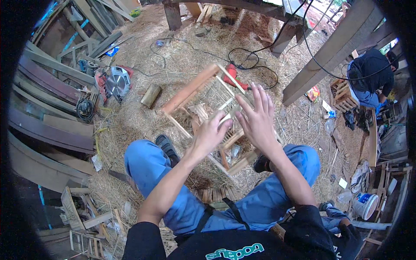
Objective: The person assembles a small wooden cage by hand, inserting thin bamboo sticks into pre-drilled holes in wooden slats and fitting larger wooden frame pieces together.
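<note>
A square wooden frame (pixel 190 89) made of pale strips and a reddish-brown board lies on the ground between my feet. Over its middle, my left hand (pixel 209 133) is closed with thumb and fingers pinching a short pale wooden strip (pixel 226 116). Close beside it is my right hand (pixel 259 119), its fingers stretched out and spread above the frame's right part. Whether the right thumb touches the strip I cannot tell. A red power tool (pixel 234 77) with a black cord lies by the frame's far corner, partly behind one of its strips.
At left are a circular saw (pixel 118 83), a wood block (pixel 151 95) and stacked boards (pixel 47 125). A slanted wooden post (pixel 329 52) stands at right. Beyond it another person (pixel 368 73) bends down. A white bucket (pixel 365 205) and another person's arm (pixel 346 232) are lower right. Straw covers the ground.
</note>
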`<state>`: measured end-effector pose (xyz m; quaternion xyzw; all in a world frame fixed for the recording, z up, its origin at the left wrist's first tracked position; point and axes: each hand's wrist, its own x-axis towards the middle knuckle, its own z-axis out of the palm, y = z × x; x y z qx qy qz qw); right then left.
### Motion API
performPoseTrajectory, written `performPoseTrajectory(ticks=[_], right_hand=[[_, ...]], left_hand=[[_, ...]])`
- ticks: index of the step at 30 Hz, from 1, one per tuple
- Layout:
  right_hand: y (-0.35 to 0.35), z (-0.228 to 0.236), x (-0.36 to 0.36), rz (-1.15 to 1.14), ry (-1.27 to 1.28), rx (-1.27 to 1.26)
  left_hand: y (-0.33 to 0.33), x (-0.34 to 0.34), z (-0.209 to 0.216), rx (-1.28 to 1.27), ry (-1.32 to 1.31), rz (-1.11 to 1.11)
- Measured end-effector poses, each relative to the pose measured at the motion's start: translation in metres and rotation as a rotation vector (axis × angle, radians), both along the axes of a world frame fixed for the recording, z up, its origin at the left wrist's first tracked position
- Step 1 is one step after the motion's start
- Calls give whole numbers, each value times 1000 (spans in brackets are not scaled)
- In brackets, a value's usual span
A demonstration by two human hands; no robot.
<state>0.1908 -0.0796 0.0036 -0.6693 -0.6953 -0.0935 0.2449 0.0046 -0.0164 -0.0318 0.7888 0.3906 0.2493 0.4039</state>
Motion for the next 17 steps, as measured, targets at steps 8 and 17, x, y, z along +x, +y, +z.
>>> performPoseTrajectory(ticks=[8, 17], right_hand=[[4, -5, 2, -25, 20, -67], [3, 0, 7, -28, 436, -44]], left_hand=[[4, -11, 6, 230, 224, -230], [4, -19, 15, 293, 351, -388]])
